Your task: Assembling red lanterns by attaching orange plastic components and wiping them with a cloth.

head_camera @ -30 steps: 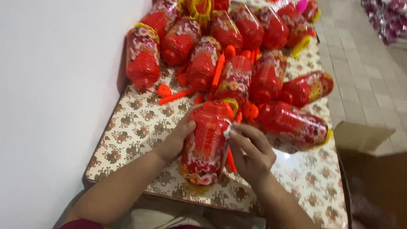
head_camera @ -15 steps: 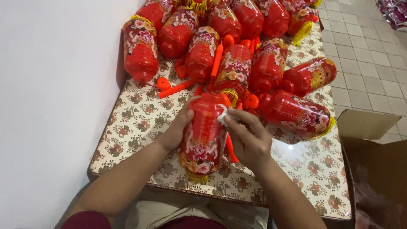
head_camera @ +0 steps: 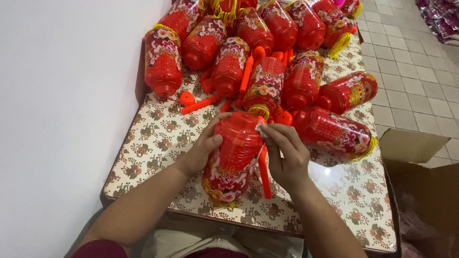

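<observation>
The left hand cupped the side of a red plastic lantern, which lay tilted above the near part of the floral-covered table. The right hand pinched something small and pale at the lantern's upper rim, possibly a tag. An orange stick lay just beside it. Finished lanterns were heaped at the far end.

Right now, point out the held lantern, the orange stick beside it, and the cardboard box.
held lantern (head_camera: 233, 160), head view, middle of its red body.
orange stick (head_camera: 264, 177), head view, mid-shaft beside the lantern.
cardboard box (head_camera: 416, 145), head view, open flap.
</observation>
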